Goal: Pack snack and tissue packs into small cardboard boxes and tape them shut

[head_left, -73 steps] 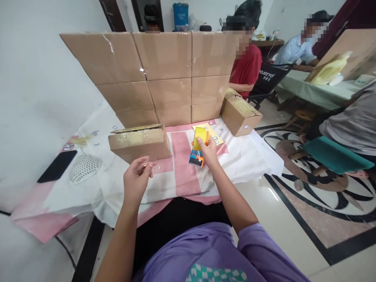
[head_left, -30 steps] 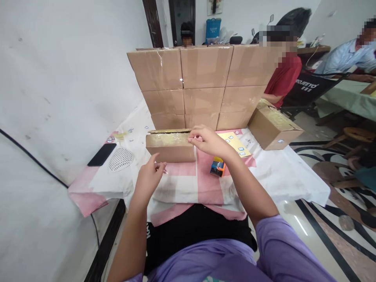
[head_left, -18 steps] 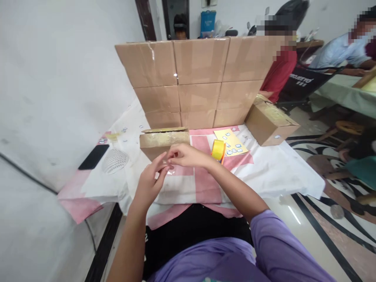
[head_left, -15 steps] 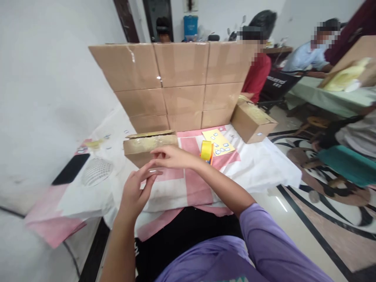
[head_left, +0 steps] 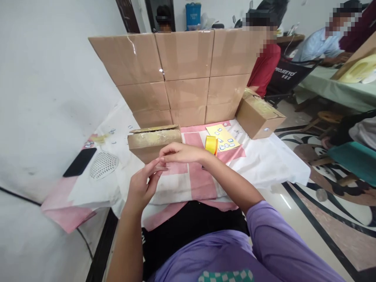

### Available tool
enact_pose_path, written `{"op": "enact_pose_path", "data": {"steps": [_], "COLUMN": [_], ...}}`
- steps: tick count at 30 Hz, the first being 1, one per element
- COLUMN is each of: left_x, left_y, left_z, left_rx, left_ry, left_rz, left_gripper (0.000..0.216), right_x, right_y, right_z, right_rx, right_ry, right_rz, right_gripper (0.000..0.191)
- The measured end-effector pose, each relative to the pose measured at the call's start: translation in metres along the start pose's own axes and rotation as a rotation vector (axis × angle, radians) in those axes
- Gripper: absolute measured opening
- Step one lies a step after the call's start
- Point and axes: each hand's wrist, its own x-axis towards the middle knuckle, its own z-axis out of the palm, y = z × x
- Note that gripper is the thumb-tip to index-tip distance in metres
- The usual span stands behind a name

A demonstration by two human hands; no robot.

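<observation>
My left hand point(head_left: 143, 183) and my right hand point(head_left: 182, 152) meet above the table, just in front of a small cardboard box point(head_left: 155, 140). The fingertips of both are pinched together and touch or nearly touch. Something small and pale seems to show at the left fingertips, too unclear to name. Behind my right wrist stands a roll of yellow tape point(head_left: 210, 145). Beside it lies a yellow sheet point(head_left: 225, 137) bearing several small white pieces with dark outlines.
A tall cardboard panel point(head_left: 188, 92) stands across the back. Another cardboard box point(head_left: 258, 116) sits at the right. A black phone point(head_left: 80, 162) and a white perforated piece point(head_left: 103, 165) lie left on the cloth point(head_left: 173, 192). People sit beyond the panel and at another table.
The view has shifted, so the table things appear slightly right and higher. My hands stay together, with the left fingertips closed more tightly against the right ones.
</observation>
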Motion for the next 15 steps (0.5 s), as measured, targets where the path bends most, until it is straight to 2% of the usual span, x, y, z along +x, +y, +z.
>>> {"op": "enact_pose_path", "data": {"steps": [5, 9, 15], "left_x": [0.0014, -0.0001, -0.0010], "left_y": [-0.0014, -0.0032, -0.0014], "left_z": [-0.0037, -0.0068, -0.0072], "left_rx": [0.034, 0.000, -0.001], "left_ry": [0.015, -0.052, -0.109], "left_rz": [-0.010, -0.068, -0.163], "left_gripper": [0.051, 0.047, 0.046], "right_x": [-0.0040, -0.0043, -0.0028], "right_y": [0.0009, 0.0051, 0.0042], "right_z": [0.0032, 0.0037, 0.0040], "right_rx": [-0.074, -0.188, -0.198], "right_ry": [-0.022, 0.016, -0.016], "right_rz": [-0.053, -0.098, -0.140], "right_gripper": [0.017, 0.020, 0.008]}}
